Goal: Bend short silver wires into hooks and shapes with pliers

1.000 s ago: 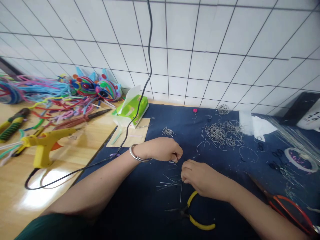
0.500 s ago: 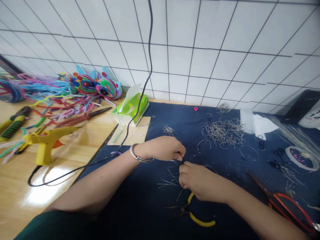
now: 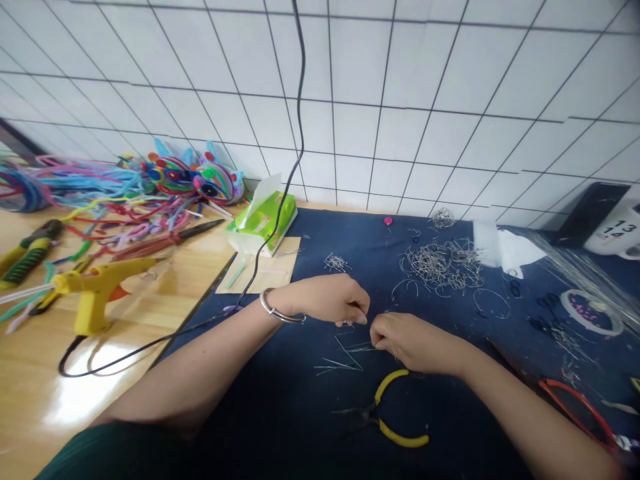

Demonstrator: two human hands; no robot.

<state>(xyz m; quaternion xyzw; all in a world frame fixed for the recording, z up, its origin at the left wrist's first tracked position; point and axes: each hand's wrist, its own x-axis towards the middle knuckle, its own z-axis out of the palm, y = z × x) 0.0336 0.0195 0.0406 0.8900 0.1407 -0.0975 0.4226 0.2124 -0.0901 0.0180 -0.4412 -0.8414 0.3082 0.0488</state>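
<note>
1. The left hand (image 3: pixel 334 300) has its fingers curled inward and its tips drawn together; I cannot tell whether anything is pinched between them. A silver bracelet (image 3: pixel 275 311) circles that wrist.
2. The right hand (image 3: pixel 413 341) is just beside it, apart from it, fingers bent and bunched. Wire ends reach its fingertips, but I cannot tell whether it grips them.
3. The thin wires (image 3: pixel 345 365) lie loosely crossed on the dark blue cloth (image 3: pixel 330 227), below the left hand and to the left of the right one.
4. Pliers (image 3: pixel 403 440) with yellow handles rest below the right hand, handles spread apart.
5. Beyond the hands are a small heap of wire bits (image 3: pixel 337 262) and, farther right, a larger tangle of bent wire (image 3: pixel 440 265).
6. Orange-handled scissors (image 3: pixel 583 403) lie partly hidden by the right forearm.
7. On the bare wood of the bench (image 3: pixel 175 287), at left, a yellow glue gun (image 3: pixel 95 293) lies near colourful fuzzy stems (image 3: pixel 100 179).
</note>
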